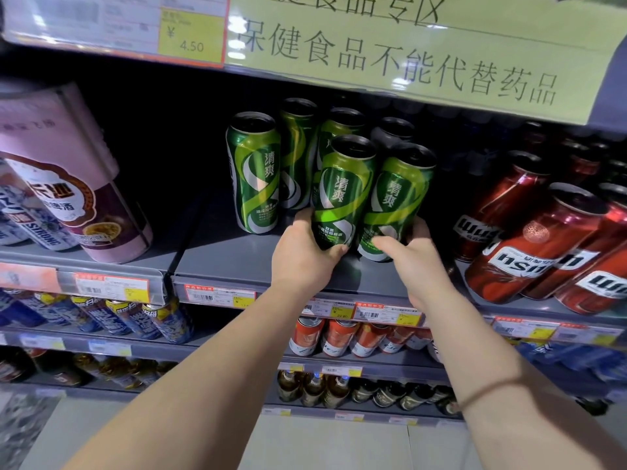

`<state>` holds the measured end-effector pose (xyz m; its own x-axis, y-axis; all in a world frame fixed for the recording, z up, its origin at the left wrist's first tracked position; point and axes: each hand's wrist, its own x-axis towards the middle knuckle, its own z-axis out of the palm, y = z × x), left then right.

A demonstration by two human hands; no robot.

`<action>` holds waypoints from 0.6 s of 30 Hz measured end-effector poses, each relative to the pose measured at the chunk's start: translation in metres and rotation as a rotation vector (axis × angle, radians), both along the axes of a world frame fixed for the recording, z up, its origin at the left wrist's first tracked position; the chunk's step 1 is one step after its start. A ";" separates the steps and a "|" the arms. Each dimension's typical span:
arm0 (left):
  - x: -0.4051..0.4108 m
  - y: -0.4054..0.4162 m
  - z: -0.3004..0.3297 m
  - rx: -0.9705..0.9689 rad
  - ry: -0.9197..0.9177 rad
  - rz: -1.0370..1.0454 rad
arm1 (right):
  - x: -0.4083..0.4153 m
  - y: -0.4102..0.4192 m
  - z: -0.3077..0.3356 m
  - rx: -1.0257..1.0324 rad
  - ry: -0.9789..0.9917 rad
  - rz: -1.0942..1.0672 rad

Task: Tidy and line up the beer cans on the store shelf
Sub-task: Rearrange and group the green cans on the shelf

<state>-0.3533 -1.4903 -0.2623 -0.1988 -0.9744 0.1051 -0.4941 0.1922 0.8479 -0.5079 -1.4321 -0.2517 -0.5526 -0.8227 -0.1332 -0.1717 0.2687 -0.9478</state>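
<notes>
Several tall green beer cans stand on the grey shelf (217, 262). My left hand (303, 256) grips the bottom of the front-left green can (342, 195). My right hand (409, 257) grips the bottom of the front-right green can (395, 205), which leans slightly right. The two held cans touch side by side near the shelf's front. Another green can (254, 174) stands alone to the left, and more green cans (298, 144) stand behind in the dark rear of the shelf.
Red cans (529, 245) lie tilted at the right. A purple can (81, 184) and blue-white cans (20, 212) lean at the left. A green sign (407, 52) hangs above. Price tags (220, 295) line the shelf edge; lower shelves hold more cans and bottles.
</notes>
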 end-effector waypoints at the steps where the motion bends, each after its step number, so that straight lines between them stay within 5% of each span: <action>1: 0.000 0.000 0.000 0.000 0.001 -0.004 | 0.002 -0.002 -0.001 0.036 0.014 0.013; 6: 0.010 0.005 0.010 -0.018 0.145 -0.009 | 0.002 -0.006 -0.009 0.017 0.259 -0.078; 11: 0.052 0.001 0.021 -0.298 0.170 0.444 | -0.003 -0.006 -0.014 0.002 0.269 -0.040; 13: 0.065 -0.021 0.017 -0.165 0.129 0.507 | -0.002 -0.006 -0.015 -0.010 0.270 -0.054; 18: 0.074 -0.058 0.006 0.113 0.046 0.243 | 0.000 -0.004 -0.013 -0.029 0.282 -0.058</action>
<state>-0.2792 -1.5480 -0.2564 0.0448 -0.9990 -0.0030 -0.4746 -0.0240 0.8799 -0.5082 -1.4365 -0.2652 -0.6106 -0.7900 0.0552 -0.4144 0.2593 -0.8724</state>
